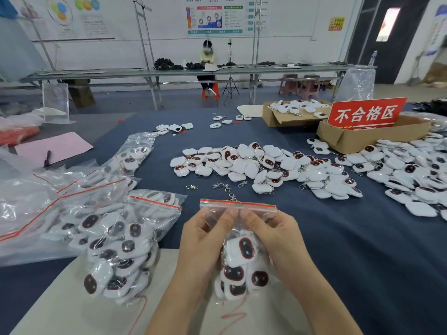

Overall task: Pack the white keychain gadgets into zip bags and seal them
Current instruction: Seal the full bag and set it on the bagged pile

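Observation:
I hold a clear zip bag (256, 207) with a red seal strip upright in front of me. Several white keychain gadgets (243, 267) with dark oval faces fill its lower half. My left hand (205, 240) and my right hand (273, 234) both pinch the bag just under the strip, fingertips meeting at its middle. A large loose pile of white gadgets (266, 165) lies on the blue table cover beyond the bag. A filled zip bag (125, 245) lies to the left of my hands.
More filled bags (72, 189) are stacked at the left. Loose metal clasps (217, 186) lie between pile and bag. Two cardboard boxes (350, 139) and a red sign (366, 114) stand at the back right. A pink sheet (55, 146) lies far left. A person sits at a distant bench.

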